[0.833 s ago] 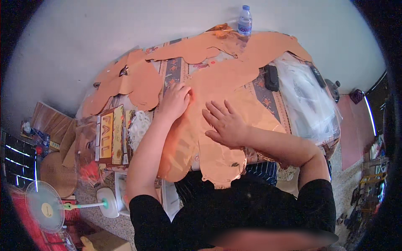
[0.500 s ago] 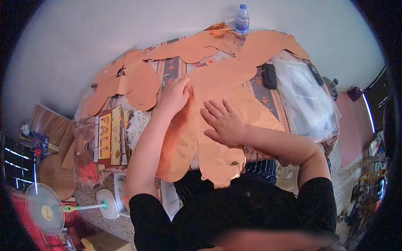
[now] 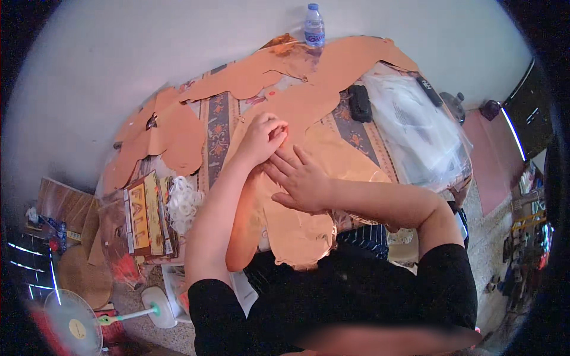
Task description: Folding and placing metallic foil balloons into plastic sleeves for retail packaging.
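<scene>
A flat, uninflated orange foil balloon (image 3: 300,237) lies lengthwise in front of me, its rounded near end reaching the table edge by my body. My right hand (image 3: 301,183) rests palm down on it with the fingers stretched out and apart. Just beyond, the fingers of my left hand (image 3: 261,141) are curled in a pinch at the foil's left edge; the exact grip is partly hidden. Beneath my left forearm a loose flap of the foil (image 3: 242,228) hangs over the table edge. Another flat orange foil shape (image 3: 184,133) lies at the left.
A water bottle (image 3: 314,26) stands at the far edge by the wall. At right lie a black case (image 3: 360,104) and clear plastic bags (image 3: 407,127). Packaged cards (image 3: 145,216) and white ribbon coils (image 3: 185,204) sit at left. A fan (image 3: 74,326) is on the floor.
My left hand has come nearer to my right hand, its fingers now curled more tightly. The right hand stays flat on the foil. The view has shifted slightly.
</scene>
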{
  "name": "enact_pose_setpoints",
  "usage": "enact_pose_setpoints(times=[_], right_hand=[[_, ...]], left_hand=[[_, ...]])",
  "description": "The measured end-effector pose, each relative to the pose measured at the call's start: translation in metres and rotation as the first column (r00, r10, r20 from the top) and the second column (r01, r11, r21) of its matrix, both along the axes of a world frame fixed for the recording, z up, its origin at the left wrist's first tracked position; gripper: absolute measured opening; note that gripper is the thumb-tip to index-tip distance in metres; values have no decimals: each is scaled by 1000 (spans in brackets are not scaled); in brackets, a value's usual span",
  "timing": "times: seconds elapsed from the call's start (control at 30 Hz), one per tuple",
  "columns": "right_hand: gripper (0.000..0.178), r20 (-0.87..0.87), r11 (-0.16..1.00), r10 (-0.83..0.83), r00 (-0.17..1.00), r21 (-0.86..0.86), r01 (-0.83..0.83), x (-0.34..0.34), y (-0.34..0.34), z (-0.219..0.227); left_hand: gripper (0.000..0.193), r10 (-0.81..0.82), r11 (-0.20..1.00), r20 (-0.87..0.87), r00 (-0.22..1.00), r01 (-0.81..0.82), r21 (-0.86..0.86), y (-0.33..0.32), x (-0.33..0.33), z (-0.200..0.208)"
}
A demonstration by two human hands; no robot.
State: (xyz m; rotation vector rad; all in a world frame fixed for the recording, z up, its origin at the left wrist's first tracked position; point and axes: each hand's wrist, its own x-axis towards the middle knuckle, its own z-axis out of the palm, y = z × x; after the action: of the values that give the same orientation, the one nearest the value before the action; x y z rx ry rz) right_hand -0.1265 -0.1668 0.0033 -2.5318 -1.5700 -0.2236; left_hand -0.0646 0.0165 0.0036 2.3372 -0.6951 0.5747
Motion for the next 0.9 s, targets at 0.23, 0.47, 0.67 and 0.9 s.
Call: enact_pose_setpoints(times=[0.23, 0.47, 0.67, 0.9], right_hand=[[71, -33, 998, 15, 999, 63, -13, 4, -2, -4], [42, -436, 947, 131, 890, 320, 18, 20, -49, 38], [29, -185, 874, -456, 870, 88, 477, 11, -125, 48], [26, -277, 774, -628, 728, -121, 622, 7, -144, 27]], left_hand=[[24, 22, 1000, -177, 984, -24, -9, 6, 2, -4], [26, 59, 998, -79, 995, -57, 35, 3, -3, -3], [31, 95, 973, 18, 995, -97, 212, -4, -10, 2], [34, 141, 930, 32, 989, -144, 338, -11, -14, 6]])
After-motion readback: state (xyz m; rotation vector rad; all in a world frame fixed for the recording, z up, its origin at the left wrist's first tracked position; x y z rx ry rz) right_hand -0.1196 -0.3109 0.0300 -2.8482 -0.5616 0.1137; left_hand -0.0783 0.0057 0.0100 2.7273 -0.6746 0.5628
